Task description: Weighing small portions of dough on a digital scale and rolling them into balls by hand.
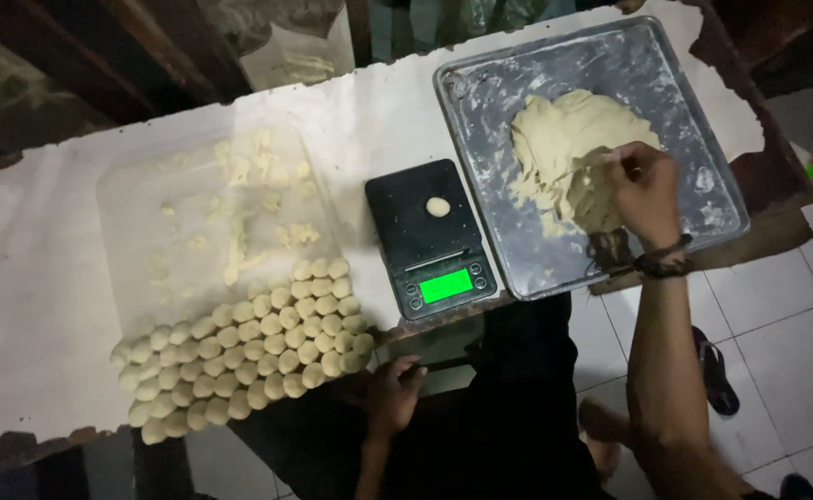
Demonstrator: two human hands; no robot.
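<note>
Only 1 view was given, from a camera worn on the person's head. It looked steeply down, almost from straight above, over the white counter [45, 278] and the tiled floor [777, 306] beside it. It sat far enough back to take in most of the counter's width.

White table [45, 278]: plastic sheet [147, 222], scale [430, 241], metal tray [703, 185].

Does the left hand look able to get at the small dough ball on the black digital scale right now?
Probably yes. The left hand rests at the table's near edge, just below the black digital scale, and nothing lies between it and the small dough ball. The right hand is off in the dough mass.
</note>
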